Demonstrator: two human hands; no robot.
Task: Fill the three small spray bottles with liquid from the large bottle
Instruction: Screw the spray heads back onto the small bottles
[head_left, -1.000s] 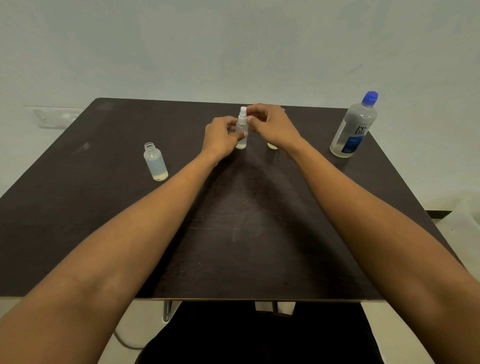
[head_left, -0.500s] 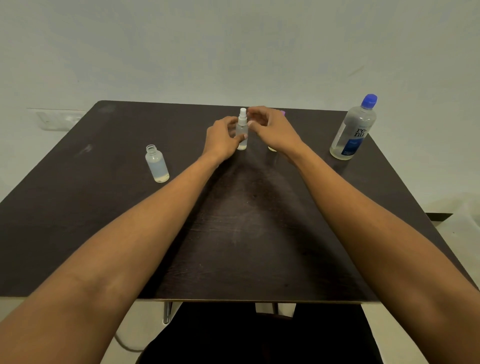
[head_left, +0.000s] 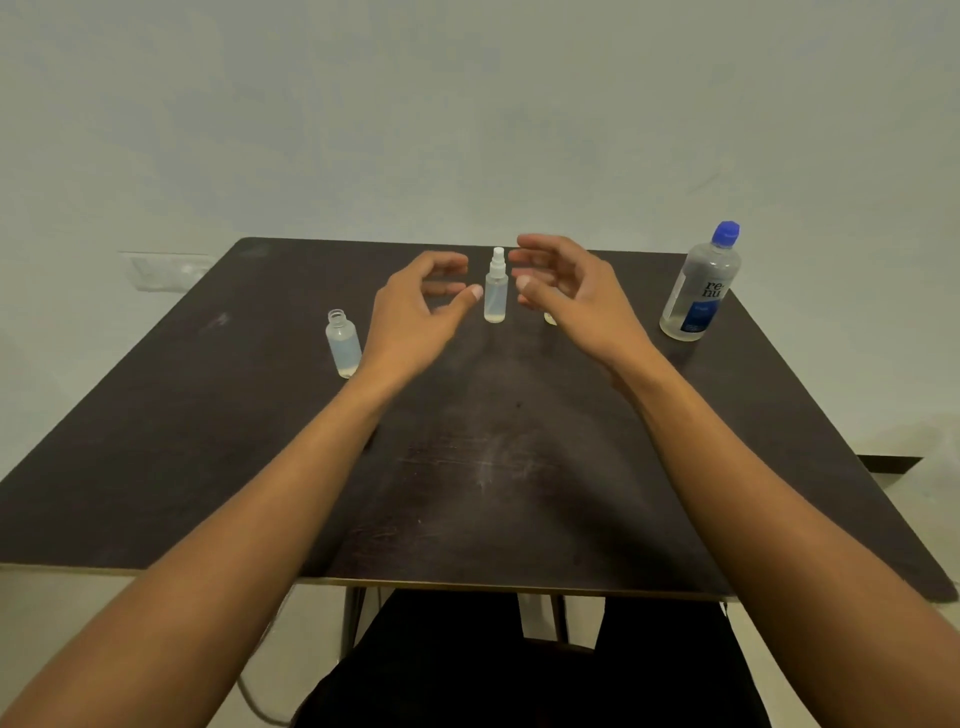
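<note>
A small clear spray bottle (head_left: 495, 288) with its white nozzle on stands upright at the middle of the dark table (head_left: 208, 441). My left hand (head_left: 415, 306) hovers just left of it, fingers loosely curled, holding nothing. My right hand (head_left: 566, 291) hovers just right of it, likewise loose and apart from the bottle. An uncapped small bottle (head_left: 343, 343) with a little liquid stands further left. A third small bottle (head_left: 549, 318) is mostly hidden behind my right hand. The large clear bottle (head_left: 701, 283) with a blue cap and blue label stands at the far right.
A pale wall rises behind the table's far edge. A white wall socket (head_left: 166, 270) sits at the left. The table's near edge lies just above my lap, with dark clothing and chair legs below it.
Both hands have let go of the middle spray bottle and drawn slightly away from it, fingers spreading. The bottle stays upright in place.
</note>
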